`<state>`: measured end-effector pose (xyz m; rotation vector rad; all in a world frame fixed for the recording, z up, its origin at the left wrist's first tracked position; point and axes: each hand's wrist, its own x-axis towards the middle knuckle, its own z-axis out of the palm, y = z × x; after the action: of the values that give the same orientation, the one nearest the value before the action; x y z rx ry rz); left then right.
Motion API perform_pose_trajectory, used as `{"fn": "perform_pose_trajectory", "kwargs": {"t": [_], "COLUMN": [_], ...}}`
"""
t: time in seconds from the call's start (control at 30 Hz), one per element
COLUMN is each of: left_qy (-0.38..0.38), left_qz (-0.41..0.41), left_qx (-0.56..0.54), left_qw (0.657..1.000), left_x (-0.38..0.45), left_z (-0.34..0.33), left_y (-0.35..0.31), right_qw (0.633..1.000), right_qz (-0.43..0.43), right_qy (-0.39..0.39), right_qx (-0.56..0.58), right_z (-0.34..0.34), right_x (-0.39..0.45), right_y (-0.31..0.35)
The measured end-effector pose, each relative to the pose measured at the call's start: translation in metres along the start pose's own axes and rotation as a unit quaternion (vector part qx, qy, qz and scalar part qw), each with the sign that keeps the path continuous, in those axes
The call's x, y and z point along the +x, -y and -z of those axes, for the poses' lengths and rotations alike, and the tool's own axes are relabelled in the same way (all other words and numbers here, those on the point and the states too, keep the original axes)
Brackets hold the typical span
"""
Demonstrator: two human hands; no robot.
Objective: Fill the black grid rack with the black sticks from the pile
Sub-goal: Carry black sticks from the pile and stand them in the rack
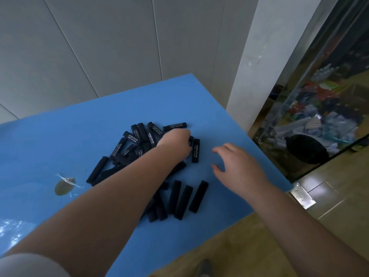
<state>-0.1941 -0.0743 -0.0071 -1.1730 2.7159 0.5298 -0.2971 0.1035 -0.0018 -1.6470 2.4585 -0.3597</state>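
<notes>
Sticks (139, 156) lying piled on the blue table (60, 136) were being gathered by the left hand (175, 142), curled on some, while the right hand (237, 166) was held open nearby; the rack, unseen, must be found next.

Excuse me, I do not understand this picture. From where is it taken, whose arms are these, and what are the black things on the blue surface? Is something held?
There is no machine here. One camera sits on a person's head and looks down, so both arms are that person's own. The surface is a blue table. On it lies a pile of black sticks, some with white print. The left hand reaches into the pile; its fingers curl around sticks there. The right hand hovers above the table with loosely spread fingers and holds nothing. A brownish stain marks the table at left. The grid rack is not in view.
</notes>
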Motion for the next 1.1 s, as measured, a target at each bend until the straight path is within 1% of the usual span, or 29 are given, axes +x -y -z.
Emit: {"fn": "perform_pose_trajectory", "kwargs": {"t": [0.07, 0.13, 0.2, 0.27, 0.37, 0.47, 0.53, 0.6, 0.67, 0.8, 0.87, 0.93, 1.03, 1.1], "left_qy": [0.009, 0.001, -0.034, -0.077, -0.113, -0.129, -0.135, -0.142, -0.152, -0.157, -0.166, -0.171, -0.174, -0.182], "left_qz": [0.02, 0.026, 0.024, 0.018, 0.021, 0.03, 0.045, 0.058, 0.064, 0.087, 0.094, 0.101, 0.119, 0.127], "left_qx": [-0.018, -0.024, -0.04, -0.088, -0.211, -0.291, -0.338, -0.368, -0.379, -0.427, -0.451, -0.468, -0.528, -0.562], "left_qw": [1.0, 0.999, 0.998, 0.993, 0.971, 0.948, 0.931, 0.917, 0.911, 0.886, 0.872, 0.861, 0.822, 0.796], "left_x": [0.003, 0.004, 0.001, -0.009, -0.028, -0.047, -0.06, -0.071, -0.08, -0.093, -0.097, -0.103, -0.11, -0.117], "left_z": [0.001, 0.0, 0.003, 0.008, 0.018, 0.025, 0.027, 0.027, 0.027, 0.025, 0.022, 0.02, 0.017, 0.016], "left_y": [-0.001, 0.0, 0.001, 0.004, 0.013, 0.023, 0.028, 0.031, 0.033, 0.04, 0.042, 0.041, 0.043, 0.045], "right_qw": [1.0, 1.0, 1.0, 0.999, 1.0, 0.999, 0.997, 0.995, 0.995, 0.995, 0.995, 0.988, 0.953, 0.928], "right_qz": [0.0, 0.001, 0.005, 0.002, -0.01, -0.015, -0.035, -0.053, -0.06, -0.062, -0.059, -0.06, -0.052, -0.035], "right_qy": [0.005, 0.011, 0.017, 0.026, 0.027, 0.034, 0.055, 0.064, 0.062, 0.075, 0.072, 0.062, 0.051, 0.056], "right_qx": [0.005, 0.006, -0.009, -0.022, -0.007, -0.016, -0.033, -0.046, -0.039, -0.017, 0.028, 0.127, 0.293, 0.367], "right_z": [0.001, -0.001, -0.005, -0.01, -0.016, -0.02, -0.021, -0.022, -0.027, -0.032, -0.03, -0.025, -0.018, -0.016], "right_x": [0.004, 0.008, 0.012, 0.017, 0.03, 0.046, 0.057, 0.066, 0.073, 0.078, 0.077, 0.075, 0.071, 0.067], "right_y": [-0.003, -0.005, -0.006, -0.008, -0.005, 0.008, 0.02, 0.029, 0.033, 0.03, 0.026, 0.024, 0.028, 0.036]}}
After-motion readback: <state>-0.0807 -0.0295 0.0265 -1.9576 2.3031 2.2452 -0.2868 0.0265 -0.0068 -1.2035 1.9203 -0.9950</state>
